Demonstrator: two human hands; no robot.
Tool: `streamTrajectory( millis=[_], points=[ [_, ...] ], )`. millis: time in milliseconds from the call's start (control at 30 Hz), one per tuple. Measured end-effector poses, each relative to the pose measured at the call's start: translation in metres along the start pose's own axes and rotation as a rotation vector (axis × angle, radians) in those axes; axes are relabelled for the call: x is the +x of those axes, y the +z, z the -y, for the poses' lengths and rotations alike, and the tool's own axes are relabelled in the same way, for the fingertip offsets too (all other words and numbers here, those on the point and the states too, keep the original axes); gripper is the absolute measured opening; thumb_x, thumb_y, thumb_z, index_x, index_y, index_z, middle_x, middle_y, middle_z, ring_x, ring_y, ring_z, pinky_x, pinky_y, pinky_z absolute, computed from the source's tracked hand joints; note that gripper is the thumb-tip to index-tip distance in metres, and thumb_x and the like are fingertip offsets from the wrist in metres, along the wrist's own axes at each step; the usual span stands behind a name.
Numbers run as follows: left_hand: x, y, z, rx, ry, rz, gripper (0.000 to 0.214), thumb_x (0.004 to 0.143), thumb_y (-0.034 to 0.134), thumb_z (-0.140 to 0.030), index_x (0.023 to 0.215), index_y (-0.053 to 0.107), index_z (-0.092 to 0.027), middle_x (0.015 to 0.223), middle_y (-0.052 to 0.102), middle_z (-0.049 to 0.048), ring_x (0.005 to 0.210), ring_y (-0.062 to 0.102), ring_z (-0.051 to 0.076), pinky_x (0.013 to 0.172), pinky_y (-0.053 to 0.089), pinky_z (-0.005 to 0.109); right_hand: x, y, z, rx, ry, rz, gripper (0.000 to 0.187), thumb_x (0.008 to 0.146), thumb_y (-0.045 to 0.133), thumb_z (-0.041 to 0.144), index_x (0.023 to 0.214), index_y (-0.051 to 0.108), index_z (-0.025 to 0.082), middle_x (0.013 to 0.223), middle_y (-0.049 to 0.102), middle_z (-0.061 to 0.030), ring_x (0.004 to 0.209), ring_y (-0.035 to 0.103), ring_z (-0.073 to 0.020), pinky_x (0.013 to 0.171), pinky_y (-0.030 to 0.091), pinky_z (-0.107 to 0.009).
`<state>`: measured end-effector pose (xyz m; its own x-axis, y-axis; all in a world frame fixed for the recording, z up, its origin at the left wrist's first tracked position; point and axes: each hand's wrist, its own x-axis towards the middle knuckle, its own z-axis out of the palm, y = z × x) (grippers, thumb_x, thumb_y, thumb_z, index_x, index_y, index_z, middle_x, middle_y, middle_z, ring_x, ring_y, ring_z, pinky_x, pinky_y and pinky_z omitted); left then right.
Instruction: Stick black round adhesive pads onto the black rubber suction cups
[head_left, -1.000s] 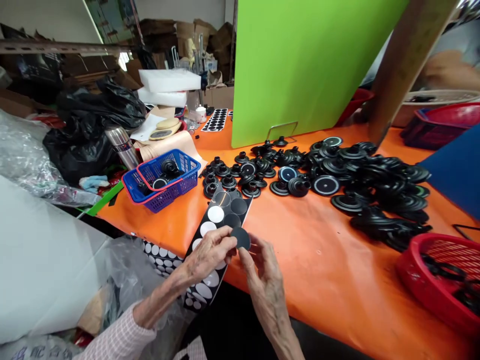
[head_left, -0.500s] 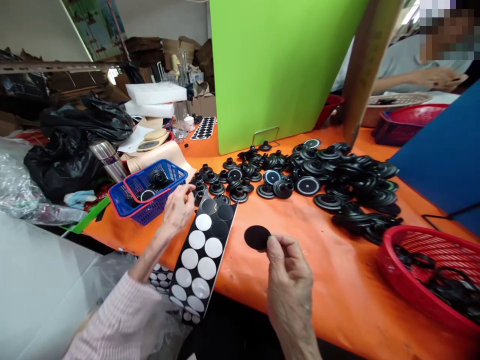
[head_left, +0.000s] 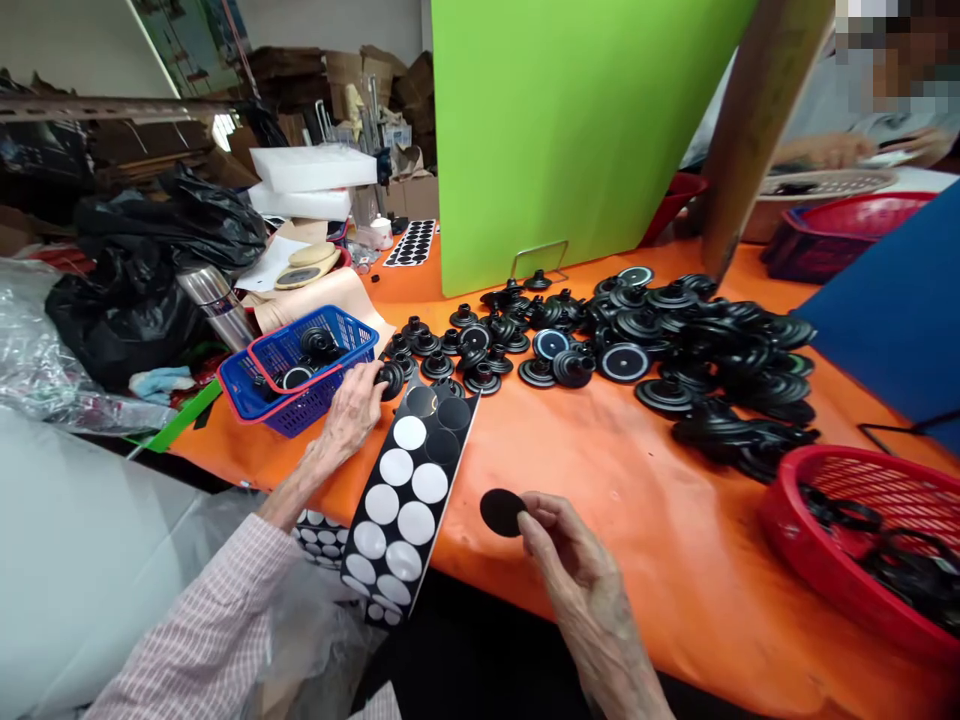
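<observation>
Round black disc (head_left: pixel 500 511) is pinched by its edge between thumb and fingertips of the right hand (head_left: pixel 577 575), just above the orange bench (head_left: pixel 637 500) near its front edge; that grip is closed on the disc. Left of it lies a black backing strip (head_left: pixel 409 480) with white circles and a few dark discs at its far end, hanging over the bench edge. The left hand (head_left: pixel 351 410) reaches past the strip's far end, its grip closed on a small black moulded part (head_left: pixel 391 378) beside the blue basket (head_left: pixel 300 385). More black parts (head_left: pixel 675 350) lie heaped before a green board (head_left: pixel 570 130).
</observation>
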<state>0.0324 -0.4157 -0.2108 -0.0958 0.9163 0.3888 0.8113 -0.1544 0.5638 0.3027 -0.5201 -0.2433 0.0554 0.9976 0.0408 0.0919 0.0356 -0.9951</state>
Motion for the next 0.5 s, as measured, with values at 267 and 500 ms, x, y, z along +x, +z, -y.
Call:
streamTrajectory(
  millis=[267, 500],
  points=[
    [-0.081, -0.031, -0.058, -1.301, -0.800, 0.181, 0.025, 0.082, 0.062, -0.036, 0.102, 0.055, -0.022, 0.101, 0.065, 0.0047, 0.082, 0.064, 0.018, 0.077, 0.055, 0.038, -0.015, 0.007, 0.020, 0.000, -0.067, 0.092, 0.035, 0.081, 0.065, 0.039, 0.110, 0.052, 0.024, 0.067, 0.055, 0.0047, 0.061, 0.055, -0.0132, 0.063, 0.049, -0.027],
    [-0.115, -0.005, -0.087, -1.417, -0.796, 0.339, 0.021, 0.077, 0.069, -0.021, 0.096, 0.063, -0.015, 0.101, 0.067, 0.0063, 0.089, 0.064, 0.018, 0.079, 0.055, 0.033, -0.020, 0.006, 0.034, 0.248, 0.182, 0.111, 0.029, 0.075, 0.071, 0.048, 0.078, 0.060, 0.021, 0.073, 0.054, 0.0011, 0.070, 0.051, -0.0125, 0.065, 0.045, -0.023]
  ],
)
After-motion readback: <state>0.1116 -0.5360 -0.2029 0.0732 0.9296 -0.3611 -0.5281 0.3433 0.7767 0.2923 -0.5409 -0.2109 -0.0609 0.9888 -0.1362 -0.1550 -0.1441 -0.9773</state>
